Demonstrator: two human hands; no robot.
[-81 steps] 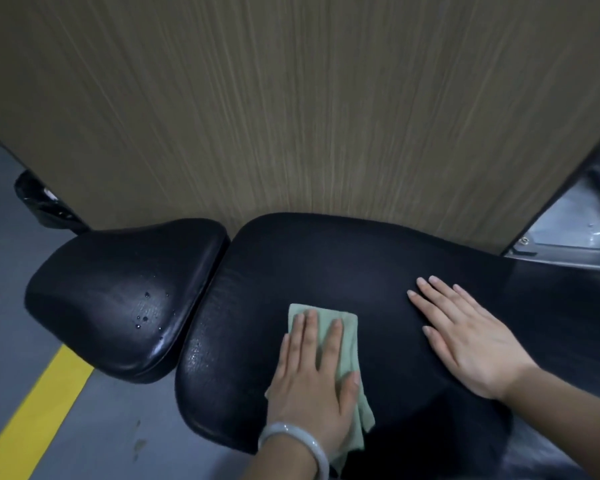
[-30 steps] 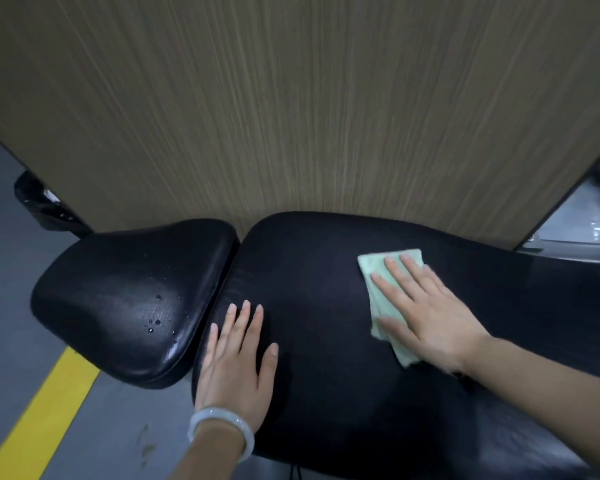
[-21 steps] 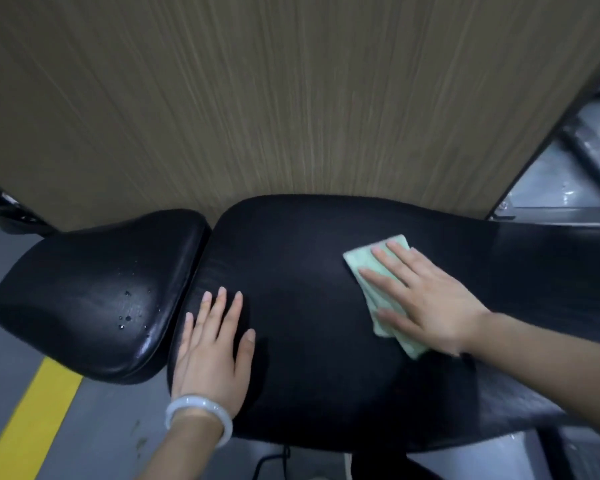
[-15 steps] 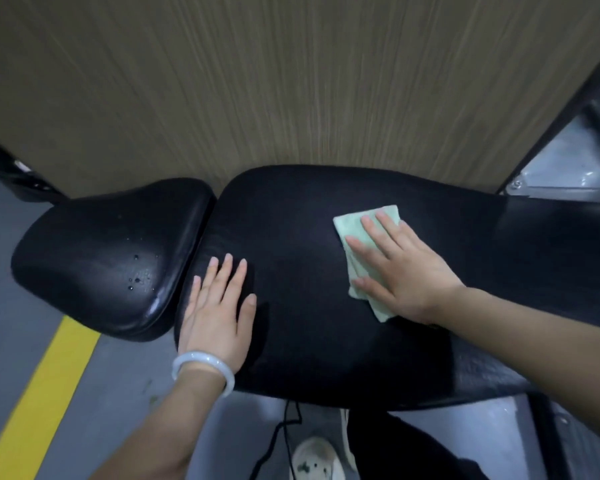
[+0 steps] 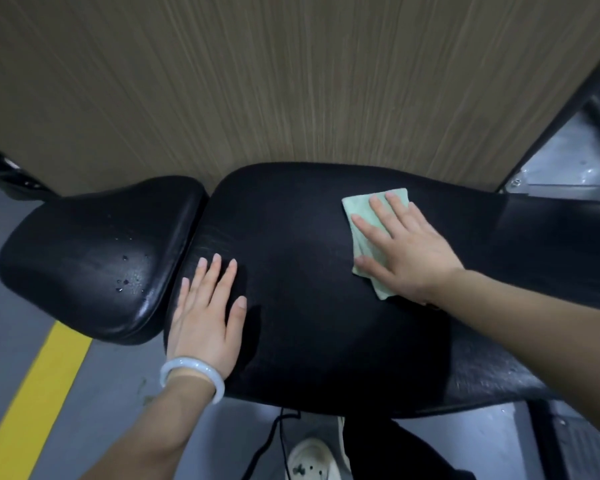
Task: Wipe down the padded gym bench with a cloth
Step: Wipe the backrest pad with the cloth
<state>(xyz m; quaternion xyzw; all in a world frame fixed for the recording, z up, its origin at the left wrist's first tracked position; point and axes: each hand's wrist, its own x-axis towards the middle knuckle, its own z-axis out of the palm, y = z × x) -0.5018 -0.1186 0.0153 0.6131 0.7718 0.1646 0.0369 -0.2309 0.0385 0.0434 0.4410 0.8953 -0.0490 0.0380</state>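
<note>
Right hand (image 5: 407,252) lies flat with fingers spread, palm down on a folded pale green cloth (image 5: 368,233); the grip is fully open and pins the cloth by pressure only, nothing clasped. Left hand (image 5: 207,318) is likewise flat and open, palm on bare padding near the front left edge of the long pad, holding nothing. A pale translucent bangle (image 5: 191,375) sits on the left wrist.

The cloth rests on the far right part of the long black padded bench section (image 5: 309,306), its far corners showing past the fingertips and its near corner showing below the heel of the hand. The two hands are well apart.

A separate black padded seat section (image 5: 90,258) adjoins the long pad on the left across a narrow gap; water droplets (image 5: 130,275) stand on it. A brown wood-grain panel (image 5: 291,81) rises directly behind the bench. Grey floor (image 5: 11,334) with a yellow painted line (image 5: 39,393) lies at lower left. A white shoe (image 5: 309,459) and a thin black cable (image 5: 274,434) show beneath the pad's front edge.
</note>
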